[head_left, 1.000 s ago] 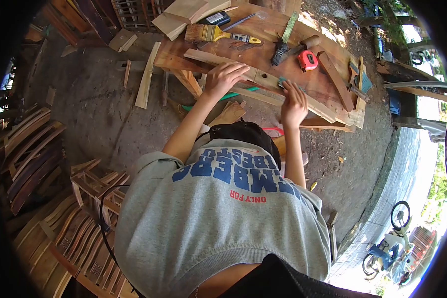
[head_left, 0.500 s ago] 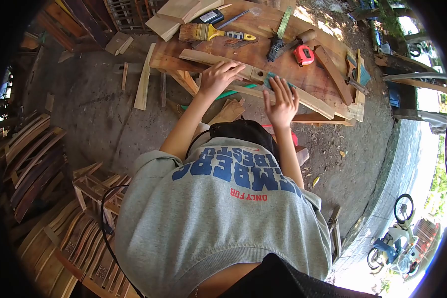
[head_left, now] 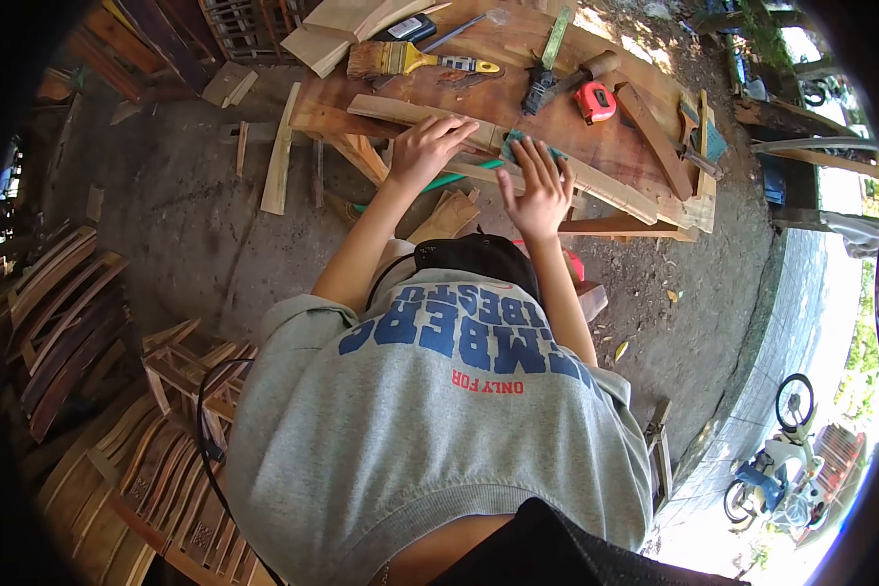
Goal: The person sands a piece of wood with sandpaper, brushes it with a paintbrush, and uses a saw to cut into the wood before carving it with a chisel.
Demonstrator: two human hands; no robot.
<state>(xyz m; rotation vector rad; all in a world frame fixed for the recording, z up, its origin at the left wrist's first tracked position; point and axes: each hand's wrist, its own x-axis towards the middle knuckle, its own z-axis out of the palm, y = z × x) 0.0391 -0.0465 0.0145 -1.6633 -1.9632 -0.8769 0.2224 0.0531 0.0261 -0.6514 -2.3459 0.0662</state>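
A long pale wooden strip (head_left: 610,190) lies along the near side of the workbench. My left hand (head_left: 428,151) is laid over the strip left of its middle, fingers bent and close together; its thumb is hard to see. Further right, my right hand (head_left: 540,190) presses a teal piece of sandpaper (head_left: 511,142) onto the strip's upper face. Its fingers are stretched out over the sheet and its thumb stands apart. Most of the sandpaper is hidden beneath the fingers.
On the workbench (head_left: 498,73) lie a paintbrush (head_left: 400,59), a red tape measure (head_left: 594,102), a wooden-handled tool (head_left: 599,65), a brown wooden piece (head_left: 654,142) and stacked boards (head_left: 322,44). Curved wooden parts (head_left: 63,313) stand at left. A motorbike (head_left: 776,469) is outside.
My right hand and the sandpaper have slid left along the strip, covering a dark hole that showed before. My left hand has stayed nearly in place.
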